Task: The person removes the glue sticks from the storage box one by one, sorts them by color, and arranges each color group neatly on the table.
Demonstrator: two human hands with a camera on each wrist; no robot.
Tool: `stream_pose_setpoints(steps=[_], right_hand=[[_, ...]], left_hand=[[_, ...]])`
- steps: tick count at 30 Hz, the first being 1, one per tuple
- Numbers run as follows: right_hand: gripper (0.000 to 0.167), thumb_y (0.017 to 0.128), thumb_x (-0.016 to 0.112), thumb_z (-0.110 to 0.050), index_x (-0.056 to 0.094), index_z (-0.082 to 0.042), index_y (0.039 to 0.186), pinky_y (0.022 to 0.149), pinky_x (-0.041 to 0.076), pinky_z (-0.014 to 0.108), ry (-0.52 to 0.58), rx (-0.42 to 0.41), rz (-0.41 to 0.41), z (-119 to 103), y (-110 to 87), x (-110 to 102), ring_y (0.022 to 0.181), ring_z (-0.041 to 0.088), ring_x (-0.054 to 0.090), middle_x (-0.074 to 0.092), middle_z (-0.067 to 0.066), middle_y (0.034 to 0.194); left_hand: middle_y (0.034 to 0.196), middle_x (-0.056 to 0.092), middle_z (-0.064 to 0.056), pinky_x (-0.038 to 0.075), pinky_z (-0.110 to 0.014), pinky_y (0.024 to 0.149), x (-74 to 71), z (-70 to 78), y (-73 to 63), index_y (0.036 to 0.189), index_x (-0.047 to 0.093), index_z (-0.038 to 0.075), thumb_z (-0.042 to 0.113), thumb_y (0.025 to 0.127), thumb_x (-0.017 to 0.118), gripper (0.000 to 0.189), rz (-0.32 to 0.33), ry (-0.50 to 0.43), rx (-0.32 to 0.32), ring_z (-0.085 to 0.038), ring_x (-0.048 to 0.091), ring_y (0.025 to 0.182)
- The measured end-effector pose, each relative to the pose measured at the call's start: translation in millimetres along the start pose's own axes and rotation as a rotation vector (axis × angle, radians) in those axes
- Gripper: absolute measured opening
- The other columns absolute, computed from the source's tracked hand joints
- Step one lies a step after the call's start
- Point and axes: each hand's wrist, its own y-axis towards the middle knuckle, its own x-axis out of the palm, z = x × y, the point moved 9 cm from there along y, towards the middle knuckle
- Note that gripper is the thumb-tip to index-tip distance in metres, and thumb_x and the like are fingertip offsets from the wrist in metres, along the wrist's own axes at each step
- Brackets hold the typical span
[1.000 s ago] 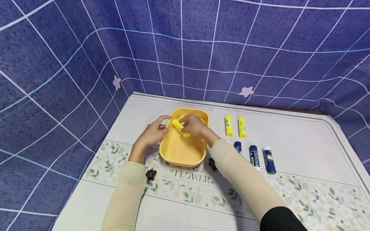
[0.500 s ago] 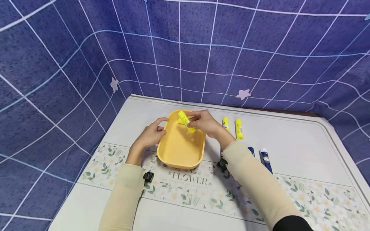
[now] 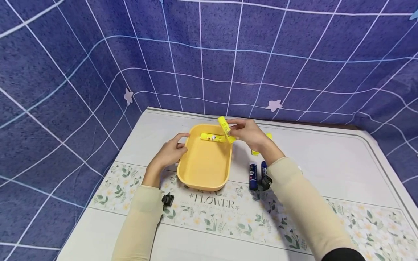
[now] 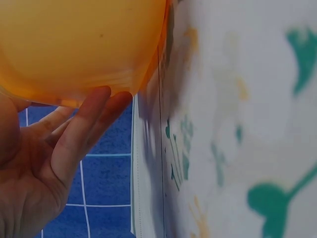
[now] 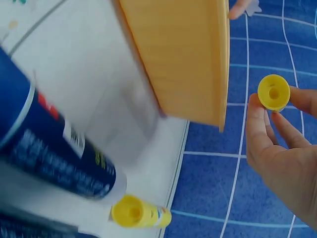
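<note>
My right hand (image 3: 249,135) pinches a yellow glue stick (image 3: 224,125) between thumb and fingers. It is tilted and hangs above the tray's far right rim. In the right wrist view, one round end of this glue stick (image 5: 274,92) faces the camera. A second yellow glue stick (image 3: 213,137) lies crosswise inside the yellow plastic tray (image 3: 181,177), near its far end. My left hand (image 3: 170,149) touches the tray's left side. Its fingers (image 4: 79,134) look fairly straight against the outer wall in the left wrist view, where part of the thumb is out of frame.
Blue glue sticks (image 3: 253,176) stand right of the tray, partly hidden by my right sleeve (image 3: 297,195). Yellow glue sticks (image 3: 269,136) behind my right hand are mostly covered. A purple grid-patterned cloth (image 3: 222,58) hangs behind the table (image 3: 326,156), which has a floral cover.
My right hand has lifted the yellow glue stick from inside the tray and carried it right to the rim. The other yellow glue stick in the tray is now uncovered. My left hand stays at the tray.
</note>
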Motion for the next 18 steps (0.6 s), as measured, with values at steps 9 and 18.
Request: stream_pose_setpoints(steps=[9,18], right_hand=[[0.054,0.093,0.066,0.003,0.061,-0.01,0.145,0.075,0.053,0.019,0.013,0.01,0.05,4,-2.1,-22,0.094,0.014,0.055,0.059,0.009,0.112],[0.057,0.095,0.062,-0.001,0.053,-0.008,0.15,0.078,0.054,0.02,0.015,0.019,0.084,11,-6.9,-46,0.093,0.012,0.059,0.058,0.012,0.118]], left_hand=[[0.125,0.071,-0.017,0.059,-0.037,0.066,0.4,1.0,-1.3,0.159,0.037,0.024,0.016,0.104,0.049,0.057,-0.004,-0.01,0.008,-0.017,0.064,0.068],[0.122,0.071,-0.015,0.059,-0.041,0.067,0.3,0.2,-2.1,0.159,0.037,0.025,0.017,0.105,0.049,0.056,-0.012,-0.006,0.011,-0.016,0.059,0.063]])
